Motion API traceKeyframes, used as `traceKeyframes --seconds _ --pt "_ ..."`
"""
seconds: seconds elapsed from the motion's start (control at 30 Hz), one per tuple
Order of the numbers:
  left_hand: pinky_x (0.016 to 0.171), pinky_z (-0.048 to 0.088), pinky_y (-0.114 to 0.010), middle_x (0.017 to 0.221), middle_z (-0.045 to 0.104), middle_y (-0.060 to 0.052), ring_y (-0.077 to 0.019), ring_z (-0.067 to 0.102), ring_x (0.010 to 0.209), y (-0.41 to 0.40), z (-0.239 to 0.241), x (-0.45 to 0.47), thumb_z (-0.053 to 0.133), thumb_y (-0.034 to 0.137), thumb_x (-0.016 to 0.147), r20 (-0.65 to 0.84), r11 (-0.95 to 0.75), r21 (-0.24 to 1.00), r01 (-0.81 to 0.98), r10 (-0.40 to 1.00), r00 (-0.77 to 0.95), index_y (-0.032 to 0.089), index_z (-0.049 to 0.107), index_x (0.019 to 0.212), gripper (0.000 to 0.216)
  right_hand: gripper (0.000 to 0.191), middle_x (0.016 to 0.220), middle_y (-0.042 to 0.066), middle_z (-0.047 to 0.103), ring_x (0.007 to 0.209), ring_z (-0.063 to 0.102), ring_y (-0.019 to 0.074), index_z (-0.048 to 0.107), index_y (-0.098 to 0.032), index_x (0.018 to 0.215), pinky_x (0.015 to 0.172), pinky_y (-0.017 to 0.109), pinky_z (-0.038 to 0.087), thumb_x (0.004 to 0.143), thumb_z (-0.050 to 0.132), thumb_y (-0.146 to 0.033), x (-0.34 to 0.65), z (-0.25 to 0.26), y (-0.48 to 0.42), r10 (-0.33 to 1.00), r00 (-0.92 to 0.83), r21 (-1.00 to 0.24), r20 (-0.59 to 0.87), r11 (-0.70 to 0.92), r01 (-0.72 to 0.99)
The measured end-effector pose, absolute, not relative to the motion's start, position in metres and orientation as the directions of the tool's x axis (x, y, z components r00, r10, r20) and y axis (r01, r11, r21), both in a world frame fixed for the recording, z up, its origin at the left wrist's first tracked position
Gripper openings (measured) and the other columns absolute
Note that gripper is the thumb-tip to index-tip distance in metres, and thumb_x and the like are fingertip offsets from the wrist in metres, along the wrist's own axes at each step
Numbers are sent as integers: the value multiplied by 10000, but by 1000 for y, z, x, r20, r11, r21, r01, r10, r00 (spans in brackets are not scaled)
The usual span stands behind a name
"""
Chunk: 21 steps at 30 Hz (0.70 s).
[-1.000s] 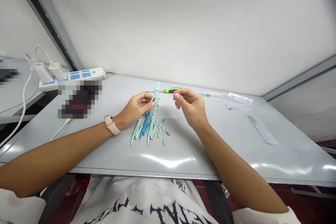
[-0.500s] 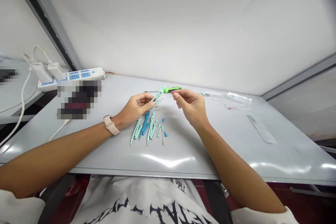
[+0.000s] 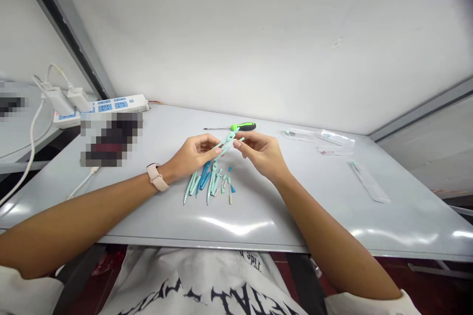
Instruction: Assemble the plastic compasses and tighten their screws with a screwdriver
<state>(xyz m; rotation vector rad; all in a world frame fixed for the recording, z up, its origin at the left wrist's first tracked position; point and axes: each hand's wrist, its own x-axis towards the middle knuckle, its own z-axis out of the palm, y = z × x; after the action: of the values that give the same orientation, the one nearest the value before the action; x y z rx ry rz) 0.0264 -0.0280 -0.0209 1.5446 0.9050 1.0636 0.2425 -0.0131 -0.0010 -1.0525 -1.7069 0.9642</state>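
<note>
A mint-green drawing compass (image 3: 229, 138) is raised just above the table, hinge end up and tilted to the right. My left hand (image 3: 197, 155) grips its legs between thumb and fingers. On the other side my right hand (image 3: 264, 152) pinches the compass near its hinge; the fingertips partly hide that spot. Below the hands lie a blue compass (image 3: 203, 180) and two more mint-green compasses (image 3: 211, 188), one partly behind my left hand. Beside them are several small mint, blue and whitish pieces (image 3: 230, 192).
A green-and-black screwdriver (image 3: 244, 126) lies behind the hands. Clear plastic sleeves (image 3: 369, 184) with small parts lie at the right. A power strip (image 3: 136, 103) with chargers, a cable (image 3: 83, 183) and a blurred-out dark object (image 3: 111, 140) occupy the left.
My right hand has moved left and its fingers now meet the compass by the hinge. The compass in my left hand has shifted slightly right and leans over more.
</note>
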Motion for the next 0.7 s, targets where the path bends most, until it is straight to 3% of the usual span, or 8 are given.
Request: traceKeyframes --seconds 0.27,0.47,0.7 --pt "714 497 -318 876 689 -41 -151 608 755 -28 -20 27 763 406 851 175 -186 982 4 930 324 171 703 919 253 404 846 41 708 598 553 119 688 -209 1122 601 318 500 897 717 -543 242 -3 -15 911 -286 -927 296 346 142" --pt "703 503 -317 856 682 -37 -152 608 746 -29 -19 28 774 395 835 165 -178 984 13 933 321 165 702 914 254 380 823 36 706 606 577 127 667 -210 1010 567 307 513 890 710 -568 240 -4 -14 916 -229 -923 330 364 125" --pt "721 497 -314 873 678 -34 -140 597 755 -26 -23 27 775 380 844 190 -195 981 -17 922 337 164 700 929 244 317 799 45 722 588 580 134 745 -204 945 557 311 505 880 723 -514 235 -6 -18 896 -311 -907 317 382 176"
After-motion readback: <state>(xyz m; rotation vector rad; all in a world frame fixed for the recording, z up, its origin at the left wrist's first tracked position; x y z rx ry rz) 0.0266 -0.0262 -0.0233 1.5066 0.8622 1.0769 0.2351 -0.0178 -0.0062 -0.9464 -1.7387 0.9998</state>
